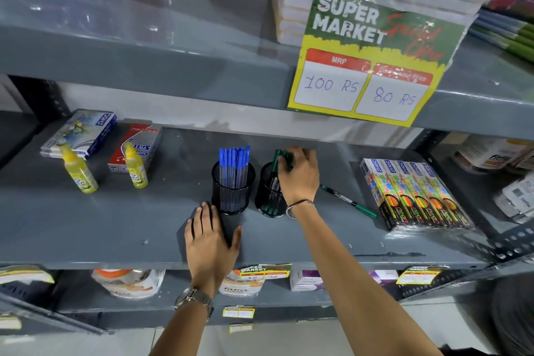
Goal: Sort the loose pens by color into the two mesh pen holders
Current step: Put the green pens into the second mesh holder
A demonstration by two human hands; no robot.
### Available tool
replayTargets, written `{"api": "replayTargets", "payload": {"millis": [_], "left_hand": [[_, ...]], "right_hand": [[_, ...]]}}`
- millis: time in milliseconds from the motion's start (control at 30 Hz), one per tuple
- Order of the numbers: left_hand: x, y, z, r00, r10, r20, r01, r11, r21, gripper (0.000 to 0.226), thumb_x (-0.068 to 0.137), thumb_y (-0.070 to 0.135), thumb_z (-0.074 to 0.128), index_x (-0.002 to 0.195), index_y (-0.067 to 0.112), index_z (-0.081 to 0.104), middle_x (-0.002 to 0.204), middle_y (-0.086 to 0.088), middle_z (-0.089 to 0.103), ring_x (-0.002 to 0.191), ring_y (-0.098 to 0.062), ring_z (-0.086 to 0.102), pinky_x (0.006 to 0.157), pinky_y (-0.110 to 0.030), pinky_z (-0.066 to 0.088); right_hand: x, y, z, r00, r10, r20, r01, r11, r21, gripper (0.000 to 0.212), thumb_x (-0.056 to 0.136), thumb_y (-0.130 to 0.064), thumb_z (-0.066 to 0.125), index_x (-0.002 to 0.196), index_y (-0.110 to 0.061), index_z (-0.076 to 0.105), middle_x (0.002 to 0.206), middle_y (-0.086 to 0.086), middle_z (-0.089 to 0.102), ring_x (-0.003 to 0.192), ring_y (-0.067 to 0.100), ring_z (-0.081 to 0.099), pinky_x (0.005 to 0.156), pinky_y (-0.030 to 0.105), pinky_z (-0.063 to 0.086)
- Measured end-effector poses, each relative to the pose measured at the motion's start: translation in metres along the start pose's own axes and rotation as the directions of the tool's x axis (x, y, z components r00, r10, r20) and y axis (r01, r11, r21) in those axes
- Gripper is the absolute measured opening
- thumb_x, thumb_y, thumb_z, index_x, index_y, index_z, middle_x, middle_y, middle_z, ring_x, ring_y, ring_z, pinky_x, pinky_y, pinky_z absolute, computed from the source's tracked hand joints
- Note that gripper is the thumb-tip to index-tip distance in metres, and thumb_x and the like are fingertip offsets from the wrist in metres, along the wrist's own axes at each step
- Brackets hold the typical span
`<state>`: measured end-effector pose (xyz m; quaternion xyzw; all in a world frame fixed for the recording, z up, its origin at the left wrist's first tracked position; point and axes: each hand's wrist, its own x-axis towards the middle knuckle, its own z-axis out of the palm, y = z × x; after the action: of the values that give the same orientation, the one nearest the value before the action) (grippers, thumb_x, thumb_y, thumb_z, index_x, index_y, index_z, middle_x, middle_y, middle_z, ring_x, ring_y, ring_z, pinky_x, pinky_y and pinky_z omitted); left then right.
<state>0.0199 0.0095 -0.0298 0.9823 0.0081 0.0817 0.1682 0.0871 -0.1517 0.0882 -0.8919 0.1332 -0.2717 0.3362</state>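
Two black mesh pen holders stand side by side on the grey shelf. The left holder is full of several blue-capped pens. The right holder contains green pens. My right hand is over the right holder, fingers closed on a green pen that stands in it. One loose green pen lies flat on the shelf to the right of my right wrist. My left hand rests flat and empty on the shelf in front of the left holder.
Two yellow glue bottles and two boxes sit at the left. A pack of neon colour boxes lies at the right. An upper shelf with a price sign hangs close overhead. More goods fill the shelf below.
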Motion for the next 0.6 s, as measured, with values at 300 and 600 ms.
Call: {"api": "replayTargets", "payload": {"millis": [300,600], "left_hand": [[0.000,0.001,0.000,1.000,0.003,0.011,-0.004,0.998,0.062,0.080,0.086,0.060,0.023,0.134,0.000,0.043,0.141,-0.018,0.044,0.132,-0.031,0.037,0.109,-0.045,0.024],[0.000,0.001,0.001,1.000,0.015,0.000,-0.015,0.997,0.071,0.076,0.085,0.056,0.030,0.129,-0.004,0.048,0.135,-0.023,0.049,0.127,-0.035,0.041,0.105,-0.050,0.027]], "right_hand": [[-0.013,0.028,-0.008,0.994,-0.054,-0.093,0.049,0.998,-0.049,0.031,0.089,-0.020,0.054,0.119,-0.022,0.056,0.118,0.014,0.053,0.105,0.031,0.054,0.086,0.044,0.044],[-0.028,0.153,-0.063,0.956,0.293,-0.026,-0.261,0.806,-0.531,0.037,0.090,-0.027,0.048,0.121,-0.006,0.049,0.122,0.022,0.054,0.115,0.039,0.044,0.093,0.046,0.035]]}}
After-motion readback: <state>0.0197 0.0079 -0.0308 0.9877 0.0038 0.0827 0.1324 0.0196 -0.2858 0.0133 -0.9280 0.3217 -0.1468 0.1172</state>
